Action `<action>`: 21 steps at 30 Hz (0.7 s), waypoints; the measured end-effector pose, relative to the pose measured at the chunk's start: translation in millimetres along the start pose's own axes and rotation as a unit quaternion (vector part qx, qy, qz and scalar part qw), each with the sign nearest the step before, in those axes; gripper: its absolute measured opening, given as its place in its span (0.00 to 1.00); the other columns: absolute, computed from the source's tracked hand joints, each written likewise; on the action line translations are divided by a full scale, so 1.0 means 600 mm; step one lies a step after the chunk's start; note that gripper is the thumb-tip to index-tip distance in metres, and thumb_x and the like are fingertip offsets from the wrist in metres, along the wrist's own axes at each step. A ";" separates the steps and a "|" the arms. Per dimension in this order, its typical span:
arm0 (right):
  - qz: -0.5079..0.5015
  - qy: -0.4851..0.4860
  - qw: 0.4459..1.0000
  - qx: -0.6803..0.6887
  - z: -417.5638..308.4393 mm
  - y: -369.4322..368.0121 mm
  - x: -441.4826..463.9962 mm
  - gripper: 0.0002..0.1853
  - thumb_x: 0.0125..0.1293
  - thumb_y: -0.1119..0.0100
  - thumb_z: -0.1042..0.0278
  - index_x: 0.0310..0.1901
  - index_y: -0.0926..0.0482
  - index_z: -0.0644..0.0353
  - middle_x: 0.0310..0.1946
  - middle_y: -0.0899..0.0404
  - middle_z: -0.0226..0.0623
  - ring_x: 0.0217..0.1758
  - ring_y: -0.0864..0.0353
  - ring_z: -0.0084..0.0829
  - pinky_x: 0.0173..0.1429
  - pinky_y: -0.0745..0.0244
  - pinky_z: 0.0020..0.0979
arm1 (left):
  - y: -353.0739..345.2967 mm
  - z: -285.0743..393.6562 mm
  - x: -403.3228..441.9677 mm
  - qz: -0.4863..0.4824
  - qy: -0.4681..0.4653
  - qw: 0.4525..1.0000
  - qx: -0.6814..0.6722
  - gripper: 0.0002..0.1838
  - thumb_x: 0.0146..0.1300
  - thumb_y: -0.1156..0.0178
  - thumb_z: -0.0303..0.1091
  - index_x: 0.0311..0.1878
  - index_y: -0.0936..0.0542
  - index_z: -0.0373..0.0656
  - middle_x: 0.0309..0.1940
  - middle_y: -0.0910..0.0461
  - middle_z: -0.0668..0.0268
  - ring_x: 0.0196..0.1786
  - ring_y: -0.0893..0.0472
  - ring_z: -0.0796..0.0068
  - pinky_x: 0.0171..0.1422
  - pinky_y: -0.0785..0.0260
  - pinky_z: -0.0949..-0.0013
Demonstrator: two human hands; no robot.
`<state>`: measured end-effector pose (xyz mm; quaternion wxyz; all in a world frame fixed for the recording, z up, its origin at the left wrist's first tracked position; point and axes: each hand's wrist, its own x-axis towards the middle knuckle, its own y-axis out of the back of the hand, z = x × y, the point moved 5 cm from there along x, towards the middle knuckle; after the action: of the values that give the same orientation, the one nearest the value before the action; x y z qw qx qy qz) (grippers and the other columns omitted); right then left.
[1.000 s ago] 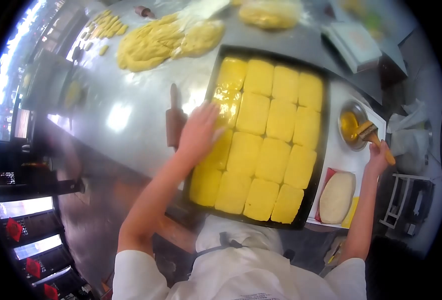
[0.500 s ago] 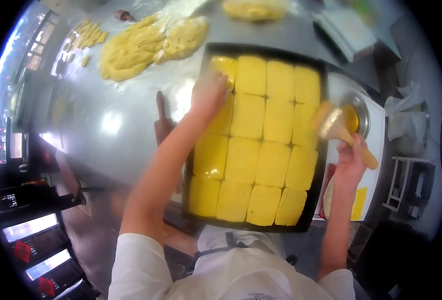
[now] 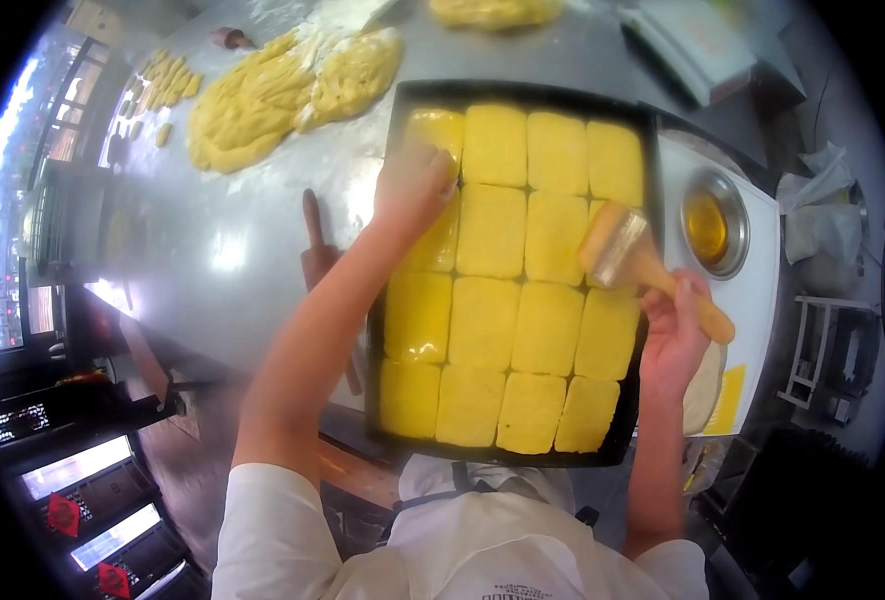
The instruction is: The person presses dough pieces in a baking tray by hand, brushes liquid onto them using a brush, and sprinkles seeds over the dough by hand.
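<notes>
The pastry brush [image 3: 645,267] is held by the right hand [image 3: 675,338], bristles [image 3: 600,232] leftward over dough squares [image 3: 485,318], while the left hand [image 3: 415,190] is curled, contents unseen.

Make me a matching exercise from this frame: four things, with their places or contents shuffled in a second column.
Things
1. Flat, wide-bristled brush with a wooden handle
2. Round metal bowl
3. Brown wooden rolling pin
4. Black rectangular tray

Places or contents
A. Beside the tray, partly behind the left forearm
B. Holding rows of yellow, flat dough pieces
C. In the right hand
D. Holding yellow liquid

Pairs: 1-C, 2-D, 3-A, 4-B
</notes>
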<state>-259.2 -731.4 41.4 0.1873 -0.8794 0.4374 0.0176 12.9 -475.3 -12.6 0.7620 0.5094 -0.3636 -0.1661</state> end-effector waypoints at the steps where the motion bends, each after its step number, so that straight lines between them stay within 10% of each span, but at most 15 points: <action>1: 0.002 -0.002 1.000 0.000 0.001 0.002 -0.001 0.11 0.79 0.44 0.67 0.55 0.24 0.65 0.40 0.20 0.36 0.37 0.18 0.25 0.47 0.19 0.30 | 0.000 -0.001 0.001 0.001 0.005 1.000 0.001 0.09 0.53 0.31 0.30 0.36 0.20 0.46 0.35 0.19 0.61 0.44 0.19 0.54 0.49 0.24 0.53; 10: -0.035 -0.054 0.998 0.008 0.046 0.003 0.005 0.11 0.79 0.44 0.69 0.56 0.24 0.66 0.43 0.20 0.36 0.36 0.17 0.26 0.46 0.18 0.30 | -0.014 0.005 0.001 0.045 0.033 0.998 -0.027 0.10 0.54 0.33 0.27 0.40 0.19 0.42 0.37 0.18 0.61 0.45 0.20 0.52 0.49 0.25 0.53; 21: -0.050 -0.112 0.992 -0.006 0.062 -0.023 0.006 0.12 0.79 0.43 0.68 0.56 0.24 0.66 0.41 0.20 0.36 0.36 0.17 0.27 0.45 0.18 0.30 | -0.025 -0.018 0.023 -0.137 0.032 0.990 -0.026 0.28 0.71 0.38 0.40 0.69 0.27 0.35 0.74 0.31 0.48 0.74 0.31 0.45 0.77 0.35 0.53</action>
<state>-241.2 -713.4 10.4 0.2308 -0.8938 0.3688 0.1086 31.9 -483.2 -23.0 0.7564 0.5394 -0.2611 -0.2624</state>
